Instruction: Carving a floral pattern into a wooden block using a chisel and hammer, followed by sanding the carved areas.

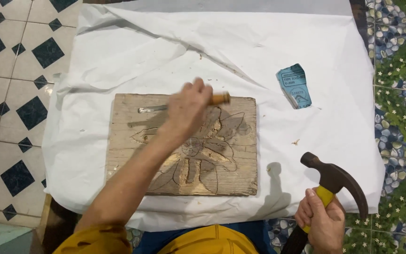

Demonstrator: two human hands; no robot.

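The fingers (198, 91) of the left hand (187, 110) are wrapped shut round a chisel (184, 104), held over the upper part of a wooden board (132, 146). The chisel's long axis is laid nearly level across the picture: the pale wooden handle end is seen to the right of the fist, and the metal blade is pointed left, its tip just above the board's upper left area; whether the tip is touching the wood cannot be told. The right hand (323, 221) is closed on the yellow grip of a claw hammer (334, 181), held well apart from the board at the lower right, head up and off the worktop. The board is laid flat on a white sheet (283, 42) spread over the worktop. A flower design is already cut into the board: petals, a round centre and a stem are outlined, and ground around the stem is judged partly cleared. The upper left band is seen uncarved, so relief work is judged unfinished. A few wood chips are scattered on the sheet. A blue folded paper (294, 84) is placed near the board's upper right corner. Patterned floor tiles (19, 70) are visible around.
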